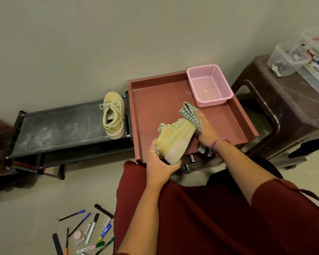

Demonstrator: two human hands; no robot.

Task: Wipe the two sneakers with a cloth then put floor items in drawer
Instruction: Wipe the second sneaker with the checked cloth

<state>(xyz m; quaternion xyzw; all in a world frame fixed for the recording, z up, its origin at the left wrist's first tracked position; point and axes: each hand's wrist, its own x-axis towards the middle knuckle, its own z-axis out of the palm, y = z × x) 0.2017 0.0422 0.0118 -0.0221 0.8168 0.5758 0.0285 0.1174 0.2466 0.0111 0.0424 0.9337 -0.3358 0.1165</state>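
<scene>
Head view: left hand (pixel 159 162) grips the heel of a yellow sneaker (pixel 175 139) over the open red drawer (pixel 245 126). Right hand (pixel 206 131) presses a checked cloth (pixel 191 113) flat against its toe. Second sneaker (pixel 113 115) sits on the black rack (pixel 63 124). Pens (pixel 87 230) lie scattered on the floor (pixel 26 218). Pink basket (pixel 209 85) in drawer corner.

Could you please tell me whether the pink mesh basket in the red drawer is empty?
Empty: the pink mesh plastic basket shows only its bare perforated bottom, sitting in the open red drawer.
</scene>
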